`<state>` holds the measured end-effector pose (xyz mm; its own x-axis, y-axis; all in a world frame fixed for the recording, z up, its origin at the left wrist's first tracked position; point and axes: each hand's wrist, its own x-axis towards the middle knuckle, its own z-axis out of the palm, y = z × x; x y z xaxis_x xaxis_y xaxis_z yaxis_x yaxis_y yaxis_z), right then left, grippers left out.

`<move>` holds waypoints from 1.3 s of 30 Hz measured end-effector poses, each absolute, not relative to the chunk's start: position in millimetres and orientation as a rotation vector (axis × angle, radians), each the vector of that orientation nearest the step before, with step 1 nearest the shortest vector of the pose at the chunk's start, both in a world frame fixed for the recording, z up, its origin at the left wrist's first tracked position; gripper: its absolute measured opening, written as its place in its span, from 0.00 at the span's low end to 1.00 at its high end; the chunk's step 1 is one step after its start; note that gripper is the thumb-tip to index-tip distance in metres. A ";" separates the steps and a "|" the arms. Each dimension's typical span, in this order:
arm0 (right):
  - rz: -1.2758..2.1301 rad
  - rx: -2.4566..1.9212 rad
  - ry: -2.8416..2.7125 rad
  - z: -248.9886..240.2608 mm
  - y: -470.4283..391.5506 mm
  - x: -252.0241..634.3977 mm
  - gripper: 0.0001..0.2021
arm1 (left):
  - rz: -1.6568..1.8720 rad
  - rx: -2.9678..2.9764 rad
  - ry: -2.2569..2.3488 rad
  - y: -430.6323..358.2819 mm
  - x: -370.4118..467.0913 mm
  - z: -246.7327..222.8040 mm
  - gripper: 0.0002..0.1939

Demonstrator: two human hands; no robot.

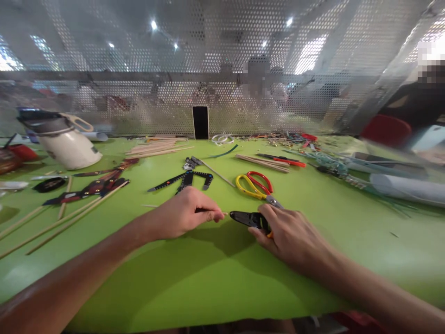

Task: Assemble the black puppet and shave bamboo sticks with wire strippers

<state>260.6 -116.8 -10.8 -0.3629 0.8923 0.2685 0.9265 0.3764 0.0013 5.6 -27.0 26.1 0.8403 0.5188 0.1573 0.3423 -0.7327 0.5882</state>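
My left hand [189, 213] is closed in a pinch above the green table. A small pale tip of a thin stick [225, 214] shows past its fingertips; the rest is hidden by the hand. My right hand [290, 229] is wrapped round black wire strippers [243, 217], whose nose points left, just apart from the stick's tip. Behind the right hand lie scissors [255, 184] with one yellow and one red handle loop. Beyond my left hand lies a black jointed figure [189, 177] with blue dots, and a thin rod [217, 171] stretches right from its top.
On the left are a cream jug [67, 146], a dark red jointed figure [93, 188] and long sticks [69, 220]. Stick bundles [262, 162] and a phone [200, 123] stand or lie farther back, before a perforated metal screen [139, 102]. At right lies a white roll [406, 188].
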 end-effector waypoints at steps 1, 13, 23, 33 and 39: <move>-0.207 -1.635 -2.410 -10.8 -116.8 260.6 0.16 | 0.462 2.497 0.600 -28.1 6.1 25.6 0.12; -0.240 -1.593 -2.400 -9.9 -117.8 260.8 0.15 | 0.497 2.589 0.536 -34.5 4.2 28.8 0.11; -0.250 -1.541 -2.388 -0.9 -119.3 259.7 0.14 | 0.516 2.531 0.553 -34.9 4.1 35.2 0.14; 0.587 -1.624 -2.229 36.3 -141.3 253.3 0.23 | 0.823 3.091 0.557 -60.5 2.7 57.8 0.14; -0.172 -1.639 -2.340 41.2 -153.5 253.5 0.18 | 0.552 2.689 0.689 -75.8 -0.4 68.3 0.14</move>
